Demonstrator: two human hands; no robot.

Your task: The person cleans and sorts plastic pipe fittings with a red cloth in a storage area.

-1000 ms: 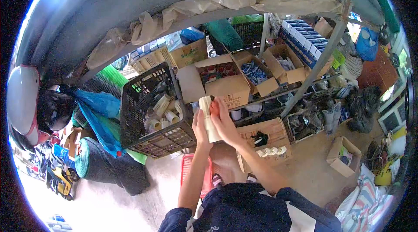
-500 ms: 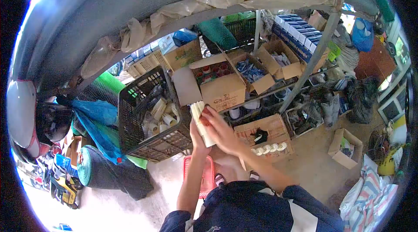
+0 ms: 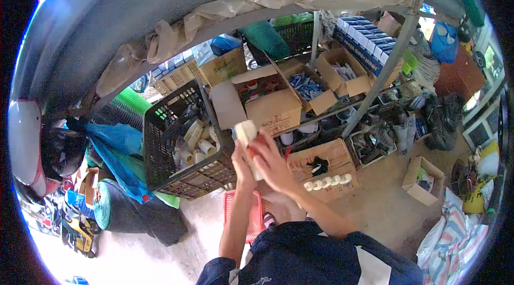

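The left hand [image 3: 243, 166] and right hand [image 3: 272, 166] press a pale elongated piece [image 3: 247, 132] between them, its long axis steep, upper end leaning slightly left.

A pale, elongated piece [image 3: 247, 134] stands tilted, held between both hands [image 3: 256, 163].

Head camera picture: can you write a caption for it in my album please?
Left hand holding a pale piece, right hand against it, near a black crate and red basket.
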